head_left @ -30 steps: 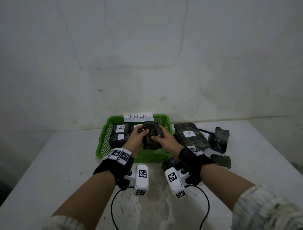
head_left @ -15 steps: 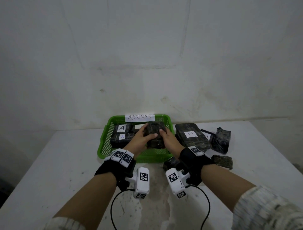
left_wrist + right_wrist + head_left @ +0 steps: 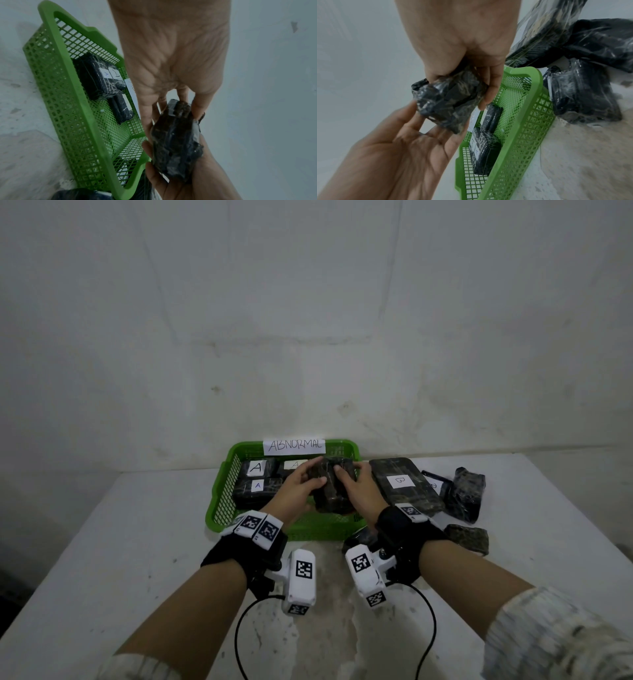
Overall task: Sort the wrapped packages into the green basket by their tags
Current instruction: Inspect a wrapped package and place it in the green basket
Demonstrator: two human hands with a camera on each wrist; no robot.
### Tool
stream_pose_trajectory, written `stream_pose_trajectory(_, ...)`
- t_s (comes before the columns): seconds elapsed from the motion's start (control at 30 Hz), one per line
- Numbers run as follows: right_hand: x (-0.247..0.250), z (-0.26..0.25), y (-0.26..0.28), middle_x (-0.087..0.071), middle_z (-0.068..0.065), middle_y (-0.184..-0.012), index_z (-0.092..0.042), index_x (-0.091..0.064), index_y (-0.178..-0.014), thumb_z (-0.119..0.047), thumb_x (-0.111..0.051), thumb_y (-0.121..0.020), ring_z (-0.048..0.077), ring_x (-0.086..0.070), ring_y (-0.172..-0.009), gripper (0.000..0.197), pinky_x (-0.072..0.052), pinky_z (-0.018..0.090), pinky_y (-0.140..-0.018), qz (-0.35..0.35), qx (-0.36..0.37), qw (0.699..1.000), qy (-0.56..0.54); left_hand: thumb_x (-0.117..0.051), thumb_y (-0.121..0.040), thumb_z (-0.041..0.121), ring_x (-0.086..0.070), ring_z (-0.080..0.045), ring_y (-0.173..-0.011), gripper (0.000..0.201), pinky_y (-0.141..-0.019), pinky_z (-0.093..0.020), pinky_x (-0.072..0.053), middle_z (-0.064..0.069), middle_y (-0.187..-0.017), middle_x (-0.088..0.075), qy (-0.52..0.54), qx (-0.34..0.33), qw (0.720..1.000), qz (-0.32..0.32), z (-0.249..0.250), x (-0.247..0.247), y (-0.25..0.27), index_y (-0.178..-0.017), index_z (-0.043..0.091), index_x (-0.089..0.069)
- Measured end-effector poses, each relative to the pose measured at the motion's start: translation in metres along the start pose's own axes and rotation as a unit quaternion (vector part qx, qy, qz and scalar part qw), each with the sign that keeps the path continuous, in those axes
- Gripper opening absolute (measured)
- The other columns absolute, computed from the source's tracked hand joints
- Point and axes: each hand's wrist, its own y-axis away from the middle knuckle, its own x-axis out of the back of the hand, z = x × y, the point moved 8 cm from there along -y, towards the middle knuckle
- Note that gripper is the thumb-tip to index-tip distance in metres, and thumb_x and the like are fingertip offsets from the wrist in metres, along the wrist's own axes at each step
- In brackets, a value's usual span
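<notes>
Both hands, left hand (image 3: 297,486) and right hand (image 3: 359,491), have carried the wrapped package (image 3: 331,487) farther over the green basket (image 3: 219,501), fingers grasping it, so placement appears imminent.

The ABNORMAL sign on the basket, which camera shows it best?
The head view: the ABNORMAL sign faces it, fully legible on the green basket far rim. Both wrist views show only an edge-on white sliver behind a hand.
</notes>
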Motion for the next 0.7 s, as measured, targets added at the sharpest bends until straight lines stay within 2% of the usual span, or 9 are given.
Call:
stream_pose_trajectory(0.13,0.016,-0.008,-0.004,-0.043,0.007,-0.116,-0.01,-0.043,-0.118,-0.021,-0.068,-0.086,0.02,-0.043,-0.109,0.042,-0.041,0.036,-0.098,0.093,0.084,0.981,0.146,-0.05,-0.093,0.004,-0.045,-0.031,-0.124,0.041,-0.089,-0.05,-0.048,-0.016,-0.137,-0.043,-0.027,-0.022,0.998,0.044,0.003,0.004,0.0,-0.131,0.018,-0.046)
stream_pose_trajectory(0.2,0.009,-0.015,-0.001,-0.046,0.007,-0.109,-0.014,-0.056,-0.106,-0.019,-0.061,-0.089,0.02,-0.044,-0.106,0.018,-0.04,0.032,-0.094,0.066,0.116,0.976,0.173,-0.048,-0.096,0.01,-0.044,-0.029,-0.125,0.038,-0.091,-0.053,-0.048,-0.013,-0.137,-0.044,-0.009,-0.027,0.998,0.056,0.006,0.004,0.0,-0.132,0.018,-0.046)
stream_pose_trajectory(0.23,0.005,-0.018,0.001,-0.054,0.011,-0.105,-0.014,-0.061,-0.096,-0.028,-0.055,-0.092,0.025,-0.052,-0.103,0.015,-0.044,0.037,-0.093,0.041,0.119,0.979,0.16,-0.046,-0.097,0.015,-0.045,-0.029,-0.125,0.035,-0.091,-0.053,-0.048,-0.012,-0.137,-0.045,-0.007,-0.03,0.998,0.057,0.009,0.004,0.001,-0.132,0.02,-0.047)
stream_pose_trajectory(0.3,-0.002,-0.016,0.002,-0.065,0.013,-0.098,-0.009,-0.064,-0.09,-0.051,-0.04,-0.094,0.027,-0.061,-0.097,0.048,-0.05,0.045,-0.09,-0.001,0.093,0.99,0.108,-0.041,-0.099,0.025,-0.048,-0.029,-0.122,0.033,-0.087,-0.051,-0.05,-0.011,-0.133,-0.048,-0.009,-0.039,0.997,0.059,0.013,0.005,0.002,-0.132,0.027,-0.045)
stream_pose_trajectory(0.33,-0.004,-0.017,0.004,-0.067,0.008,-0.098,-0.008,-0.064,-0.095,-0.053,-0.037,-0.096,0.021,-0.063,-0.096,0.053,-0.052,0.04,-0.088,-0.026,0.074,0.994,0.07,-0.039,-0.1,0.03,-0.051,-0.03,-0.119,0.034,-0.085,-0.05,-0.052,-0.011,-0.131,-0.049,-0.003,-0.042,0.997,0.057,0.014,0.005,0.002,-0.133,0.031,-0.043)
stream_pose_trajectory(0.4,-0.005,-0.015,0.009,-0.062,-0.008,-0.099,-0.016,-0.056,-0.105,-0.044,-0.041,-0.1,0.006,-0.06,-0.092,0.032,-0.051,0.018,-0.077,-0.064,0.032,0.997,-0.006,-0.034,-0.1,0.037,-0.053,-0.029,-0.116,0.038,-0.082,-0.047,-0.054,-0.01,-0.128,-0.05,0.004,-0.045,0.998,0.045,0.016,0.005,0.002,-0.138,0.036,-0.035)
stream_pose_trajectory(0.43,-0.004,-0.01,0.009,-0.059,-0.012,-0.1,-0.021,-0.053,-0.11,-0.04,-0.044,-0.099,0.004,-0.058,-0.093,0.024,-0.048,0.013,-0.072,-0.074,0.011,0.997,-0.03,-0.031,-0.1,0.039,-0.052,-0.027,-0.116,0.041,-0.082,-0.045,-0.054,-0.009,-0.128,-0.051,-0.001,-0.046,0.998,0.037,0.016,0.004,0.002,-0.141,0.036,-0.032)
stream_pose_trajectory(0.57,0.006,0.007,0.006,-0.062,0.0,-0.118,-0.025,-0.056,-0.115,-0.049,-0.06,-0.088,0.02,-0.058,-0.111,0.037,-0.048,0.036,-0.087,-0.05,-0.047,0.994,-0.079,-0.029,-0.102,0.037,-0.058,-0.02,-0.109,0.036,-0.082,-0.041,-0.054,-0.004,-0.119,-0.06,-0.045,-0.051,0.998,-0.001,0.016,-0.003,0.003,-0.136,0.033,-0.035)
stream_pose_trajectory(0.7,0.008,0.013,0.002,-0.069,0.004,-0.107,-0.019,-0.063,-0.104,-0.036,-0.059,-0.092,0.018,-0.065,-0.095,0.021,-0.051,0.032,-0.08,-0.05,-0.064,0.992,-0.099,-0.042,-0.098,0.013,-0.059,-0.013,-0.074,0.017,-0.061,-0.027,-0.049,-0.004,-0.093,-0.061,-0.09,-0.078,0.991,0.057,0.019,0.004,-0.001,-0.109,0.02,-0.054)
